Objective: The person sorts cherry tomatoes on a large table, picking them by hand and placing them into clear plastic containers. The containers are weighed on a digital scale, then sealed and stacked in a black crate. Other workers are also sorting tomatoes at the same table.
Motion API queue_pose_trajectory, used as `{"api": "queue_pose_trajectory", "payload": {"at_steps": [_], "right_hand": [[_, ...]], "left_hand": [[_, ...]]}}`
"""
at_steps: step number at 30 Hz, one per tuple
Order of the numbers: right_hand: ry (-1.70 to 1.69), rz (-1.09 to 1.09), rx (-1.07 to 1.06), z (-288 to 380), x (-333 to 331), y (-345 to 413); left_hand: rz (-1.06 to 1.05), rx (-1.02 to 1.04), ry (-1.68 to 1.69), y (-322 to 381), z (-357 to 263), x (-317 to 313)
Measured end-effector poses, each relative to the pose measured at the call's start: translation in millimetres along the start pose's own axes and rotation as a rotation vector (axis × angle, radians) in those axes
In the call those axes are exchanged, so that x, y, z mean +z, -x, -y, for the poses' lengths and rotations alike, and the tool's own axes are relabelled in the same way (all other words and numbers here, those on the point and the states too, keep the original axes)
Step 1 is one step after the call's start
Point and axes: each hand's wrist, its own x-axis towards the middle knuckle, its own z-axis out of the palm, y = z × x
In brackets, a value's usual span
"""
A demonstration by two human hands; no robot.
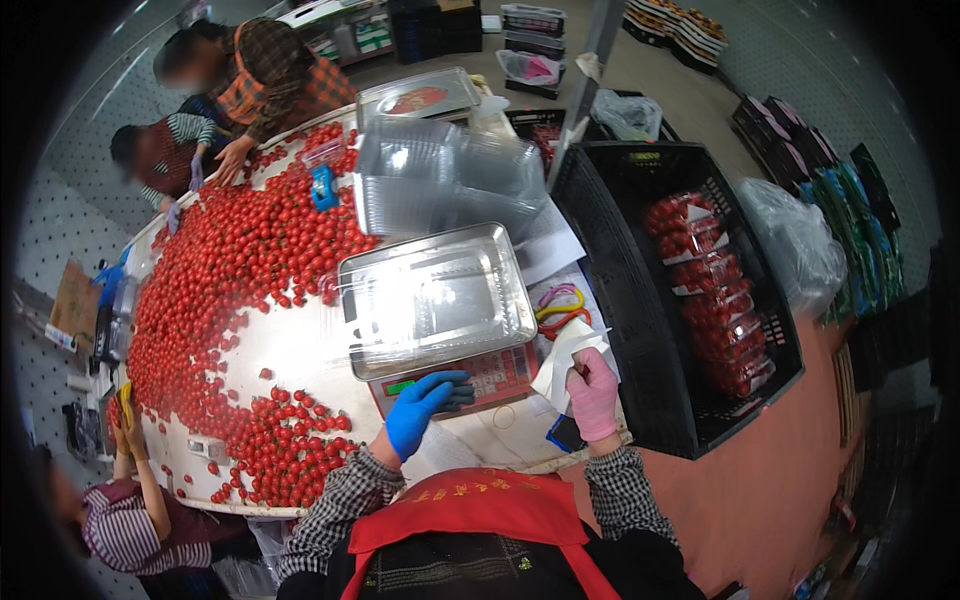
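My left hand [426,409], in a blue glove, holds nothing and hovers over or touches the front of a red electronic scale [491,382]; its fingers are extended across the keypad. On the scale rests a steel tray [442,300] with clear plastic in it, blurred by glare. My right hand [595,394], in a pink glove with bare fingertips, pinches white paper [564,364] near the table's right edge. Scissors [561,307] with yellow and orange handles lie just beyond the paper. Below that hand sits a dark blue-edged object [566,433], partly hidden.
Loose cherry tomatoes [247,247] cover much of the white table [277,341]. Stacked clear plastic trays [442,169] and a blue tape dispenser [323,187] stand beyond the scale. At right, a black crate [637,300] holds packed tomatoes [712,292]. Several people work along the table's left side.
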Motion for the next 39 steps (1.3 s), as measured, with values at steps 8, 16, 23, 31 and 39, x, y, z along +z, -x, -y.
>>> {"api": "queue_pose_trajectory", "payload": {"at_steps": [8, 16, 23, 31, 39], "right_hand": [[-0.088, 0.349, -0.170, 51.4, 67.2, -8.5], [-0.119, 0.427, -0.107, 59.7, 89.3, -9.1], [-0.057, 0.392, -0.176, 42.8, 96.9, -5.8], [-0.151, 0.464, -0.001, 43.4, 97.9, -7.0], [-0.301, 0.360, 0.145, 40.1, 110.0, -6.1]], "left_hand": [[0.000, 0.151, -0.181, -9.7, -31.4, 33.8], [-0.094, 0.110, 0.006, -12.6, -23.6, 21.9], [-0.137, 0.066, -0.062, -14.6, -30.9, 28.3], [-0.094, 0.270, -0.355, -18.2, -2.7, 0.4], [-0.179, 0.211, -0.305, -24.9, 5.9, 4.6]]}}
